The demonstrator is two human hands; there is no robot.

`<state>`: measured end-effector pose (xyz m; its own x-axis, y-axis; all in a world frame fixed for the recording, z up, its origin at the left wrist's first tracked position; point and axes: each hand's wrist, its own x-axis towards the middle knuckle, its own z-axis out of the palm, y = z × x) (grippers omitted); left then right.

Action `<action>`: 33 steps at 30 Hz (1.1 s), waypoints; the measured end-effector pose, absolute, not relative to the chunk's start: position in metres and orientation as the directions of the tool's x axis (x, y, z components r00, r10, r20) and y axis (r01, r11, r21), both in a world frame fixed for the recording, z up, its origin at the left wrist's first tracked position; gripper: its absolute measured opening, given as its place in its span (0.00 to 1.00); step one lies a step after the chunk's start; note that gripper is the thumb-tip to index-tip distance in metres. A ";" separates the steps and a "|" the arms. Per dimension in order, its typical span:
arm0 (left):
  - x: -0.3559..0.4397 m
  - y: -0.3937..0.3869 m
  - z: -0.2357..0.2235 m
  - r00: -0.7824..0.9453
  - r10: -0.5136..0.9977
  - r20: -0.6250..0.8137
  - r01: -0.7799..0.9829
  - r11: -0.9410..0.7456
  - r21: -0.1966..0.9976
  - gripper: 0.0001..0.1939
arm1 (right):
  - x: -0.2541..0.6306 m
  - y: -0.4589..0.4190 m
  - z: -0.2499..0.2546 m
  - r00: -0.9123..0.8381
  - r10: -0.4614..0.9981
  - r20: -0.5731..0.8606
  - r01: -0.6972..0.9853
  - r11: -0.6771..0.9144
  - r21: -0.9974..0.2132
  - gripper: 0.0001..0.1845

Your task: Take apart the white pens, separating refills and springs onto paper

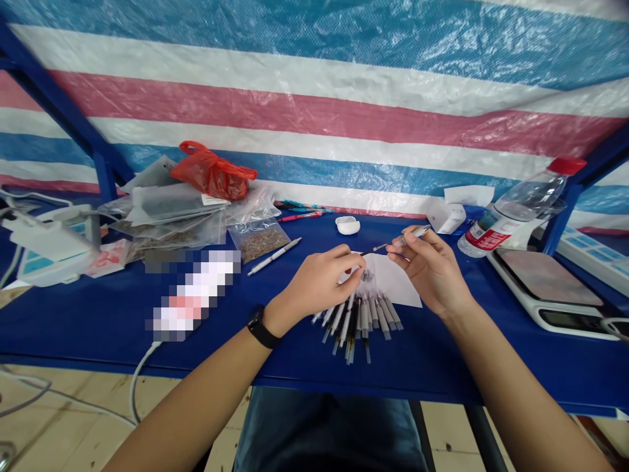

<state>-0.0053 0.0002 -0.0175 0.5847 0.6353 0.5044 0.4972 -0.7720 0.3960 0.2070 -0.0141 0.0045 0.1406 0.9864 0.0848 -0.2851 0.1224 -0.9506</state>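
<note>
My left hand [324, 278], with a black band on its wrist, pinches a dark, thin pen refill [376, 250] that points to the right. Across from it, my right hand [435, 269] grips a light-coloured pen barrel [417, 232] between thumb and fingers. The refill's tip is close to the barrel's end; whether it has entered cannot be made out. Below the hands lies a fanned pile of pen refills [366, 318], some grey, some dark. A white paper sheet [400, 285] sits behind them, with a small heap of tiny metallic pieces [366, 276] on it.
Behind stand a white earbud case [348, 225], several pens [304, 216] and a white pen [274, 256]. To the left are bags of brown bits [258, 242] and a red plastic bag [213, 172]. A bottle [515, 206] and a scale [550, 282] occupy the right.
</note>
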 end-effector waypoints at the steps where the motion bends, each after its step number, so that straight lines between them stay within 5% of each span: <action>1: -0.005 0.000 -0.017 0.587 0.638 0.499 0.502 -0.770 0.395 0.11 | 0.207 -0.014 0.004 0.154 0.984 0.085 -0.293 0.128 -0.948 0.21; 33: -0.006 -0.002 -0.015 0.596 0.645 0.479 0.513 -0.764 0.391 0.13 | 0.199 -0.018 0.000 0.074 0.973 0.220 -0.144 0.229 -0.963 0.18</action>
